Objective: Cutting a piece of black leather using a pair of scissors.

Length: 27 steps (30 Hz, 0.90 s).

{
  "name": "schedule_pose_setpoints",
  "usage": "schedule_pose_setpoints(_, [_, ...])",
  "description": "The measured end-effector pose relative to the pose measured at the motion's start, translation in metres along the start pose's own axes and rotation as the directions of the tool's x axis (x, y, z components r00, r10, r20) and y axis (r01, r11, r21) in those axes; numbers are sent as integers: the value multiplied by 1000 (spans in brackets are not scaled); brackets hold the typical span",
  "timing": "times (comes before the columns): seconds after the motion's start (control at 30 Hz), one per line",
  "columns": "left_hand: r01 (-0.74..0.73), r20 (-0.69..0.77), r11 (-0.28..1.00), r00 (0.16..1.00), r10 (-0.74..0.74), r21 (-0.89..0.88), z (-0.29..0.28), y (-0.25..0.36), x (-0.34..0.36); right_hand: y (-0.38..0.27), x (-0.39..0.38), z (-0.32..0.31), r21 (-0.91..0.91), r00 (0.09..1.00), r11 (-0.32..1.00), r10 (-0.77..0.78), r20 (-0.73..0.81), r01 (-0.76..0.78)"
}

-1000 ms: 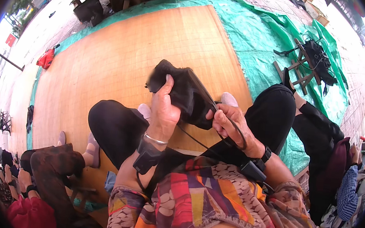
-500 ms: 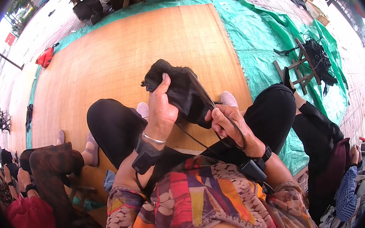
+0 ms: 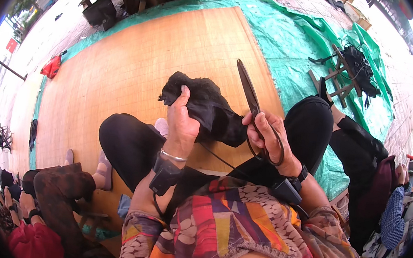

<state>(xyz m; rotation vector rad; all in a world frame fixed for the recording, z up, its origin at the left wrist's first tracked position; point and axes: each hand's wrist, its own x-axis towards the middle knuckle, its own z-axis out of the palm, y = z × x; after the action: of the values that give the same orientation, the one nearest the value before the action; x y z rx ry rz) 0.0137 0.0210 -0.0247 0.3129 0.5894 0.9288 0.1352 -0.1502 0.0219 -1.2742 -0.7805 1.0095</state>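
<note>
A piece of black fuzzy cloth (image 3: 209,104) is gripped by the left hand (image 3: 183,124), with its thumb laid on top. A pair of dark scissors (image 3: 250,91) is held by the handle loops in the right hand (image 3: 273,135); the blades are pointed up and away, clear of the cloth. Whether the cloth's near edge is touched by the right fingers cannot be told. A silver bangle (image 3: 173,156) is worn on the left wrist. Both hands are held above a tan woven mat (image 3: 148,59), which is bordered by a green tarp (image 3: 294,43). A black bag (image 3: 359,66) is carried by a wooden stool (image 3: 338,77) at right; a red bag (image 3: 51,67) is seen by the mat's left edge.
</note>
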Motion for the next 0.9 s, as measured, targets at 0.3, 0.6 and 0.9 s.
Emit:
schedule_pose_setpoints(0.3, [38,90,997,995,-44,60,16,1,-19,19,9,1,-765,981,637,-192,-36,96])
schedule_pose_setpoints(0.6, [22,142,993,989,-39,117,13,-5,-21,20,13,5,-833,936,539,-342,-83,123])
schedule_pose_setpoints(0.9, [-124,109,975,988,105,186,9,-13,-17,18,10,3,-940,890,300,-455,10,163])
